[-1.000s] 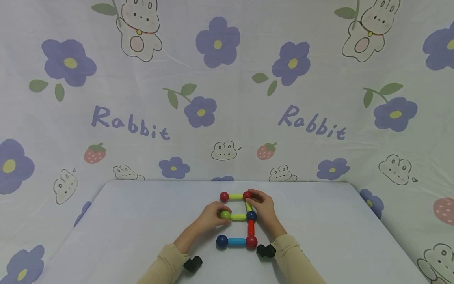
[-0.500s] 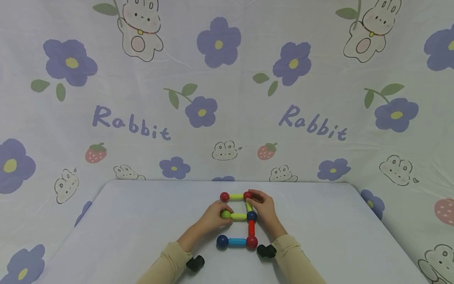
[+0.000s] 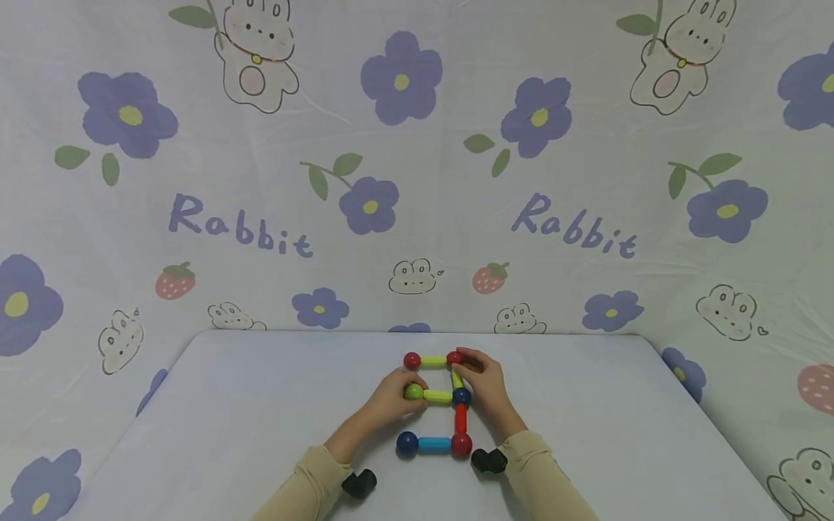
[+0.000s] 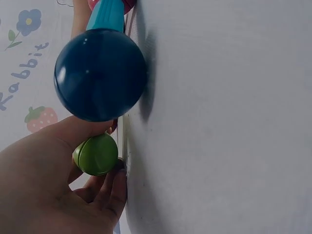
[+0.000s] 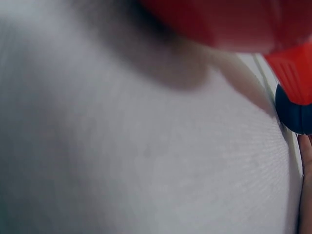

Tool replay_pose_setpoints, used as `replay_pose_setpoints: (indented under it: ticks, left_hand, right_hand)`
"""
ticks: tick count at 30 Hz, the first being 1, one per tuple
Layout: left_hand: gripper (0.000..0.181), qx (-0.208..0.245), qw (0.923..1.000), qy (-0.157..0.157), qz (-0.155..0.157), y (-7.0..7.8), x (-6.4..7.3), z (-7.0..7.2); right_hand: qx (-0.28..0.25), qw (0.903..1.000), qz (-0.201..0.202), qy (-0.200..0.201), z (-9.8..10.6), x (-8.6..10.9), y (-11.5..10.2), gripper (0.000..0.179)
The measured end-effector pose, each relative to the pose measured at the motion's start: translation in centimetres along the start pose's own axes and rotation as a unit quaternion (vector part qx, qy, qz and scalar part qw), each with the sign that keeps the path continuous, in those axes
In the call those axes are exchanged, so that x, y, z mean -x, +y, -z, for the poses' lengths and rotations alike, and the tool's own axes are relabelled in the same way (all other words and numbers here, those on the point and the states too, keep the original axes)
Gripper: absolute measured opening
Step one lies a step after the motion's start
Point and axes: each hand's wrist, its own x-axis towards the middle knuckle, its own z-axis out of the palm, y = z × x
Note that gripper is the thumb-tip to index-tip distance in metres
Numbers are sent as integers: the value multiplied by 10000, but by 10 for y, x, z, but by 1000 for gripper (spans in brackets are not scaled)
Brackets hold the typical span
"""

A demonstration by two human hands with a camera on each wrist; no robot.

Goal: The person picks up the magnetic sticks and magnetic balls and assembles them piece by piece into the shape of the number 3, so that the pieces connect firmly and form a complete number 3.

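A figure of coloured balls joined by rods lies mid-table. My left hand (image 3: 389, 398) pinches the green ball (image 3: 413, 391) between thumb and fingers; the left wrist view shows the green ball (image 4: 97, 154) from its end. A yellow-green rod (image 3: 438, 396) links it to a dark blue ball (image 3: 461, 396). At the far right corner, my right hand (image 3: 489, 380) holds a red ball (image 3: 454, 358) with thumb and index finger, beside a slanting yellow-green rod (image 3: 457, 376). In the right wrist view only a sliver of that hand shows.
Another red ball (image 3: 412, 360) ends the far yellow-green rod (image 3: 433, 360). Nearer me, a red rod (image 3: 461, 420) runs to a large red ball (image 3: 461, 445), then a light blue rod (image 3: 434, 443) and dark blue ball (image 3: 407, 443). The white table (image 3: 260, 405) meets a printed cloth (image 3: 417, 181).
My left hand has shifted slightly forward and right around the green ball, and the ball has moved a touch away from me. The right hand stays in place on the red ball.
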Motion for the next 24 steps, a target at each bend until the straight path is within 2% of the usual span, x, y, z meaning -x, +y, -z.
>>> replay_pose_setpoints:
  ticks: [6, 11, 16, 21, 24]
  left_hand:
    - [21, -318, 9994, 102, 31, -1, 2, 2]
    - [26, -252, 9996, 55, 139, 2, 4, 4]
    - [28, 120, 9996, 112, 238, 5, 5, 8]
    - [37, 506, 9968, 469, 403, 2, 4, 12]
    - [42, 567, 9951, 659, 475, 0, 4, 18]
  right_hand:
    - [45, 10000, -45, 37, -1, 1, -1, 41]
    - [24, 10000, -13, 8, -2, 0, 0, 39]
    - [-82, 9999, 88, -12, -1, -1, -1, 36]
    - [-334, 9991, 257, -91, 3, 0, -3, 39]
    - [-156, 9990, 361, -213, 8, 0, -5, 43]
